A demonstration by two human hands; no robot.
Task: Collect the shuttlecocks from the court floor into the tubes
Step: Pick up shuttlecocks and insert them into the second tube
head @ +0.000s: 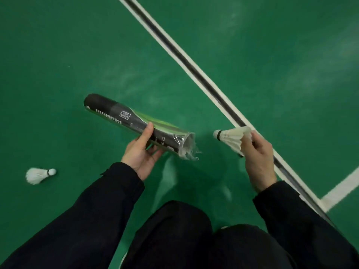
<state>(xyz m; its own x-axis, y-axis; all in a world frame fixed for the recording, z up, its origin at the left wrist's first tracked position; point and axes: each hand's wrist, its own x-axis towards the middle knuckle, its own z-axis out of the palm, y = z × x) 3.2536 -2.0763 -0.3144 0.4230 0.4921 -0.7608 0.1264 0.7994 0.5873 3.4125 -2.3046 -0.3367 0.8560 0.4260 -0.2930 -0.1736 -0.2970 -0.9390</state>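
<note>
My left hand (141, 152) grips a black and green shuttlecock tube (124, 117) near its open end, held almost level above the green floor. Torn clear plastic wrap hangs around that open mouth (187, 147), which faces right. My right hand (256, 152) pinches a white feather shuttlecock (232, 137) by its skirt, cork pointing left toward the tube's mouth, a short gap away. A second white shuttlecock (38, 174) lies on the floor at the left, cork to the right.
A white court line with a dark strip along its middle (194, 68) runs diagonally from top centre to lower right, meeting a side line (342, 187). My dark-trousered knees (194, 235) fill the bottom of the view.
</note>
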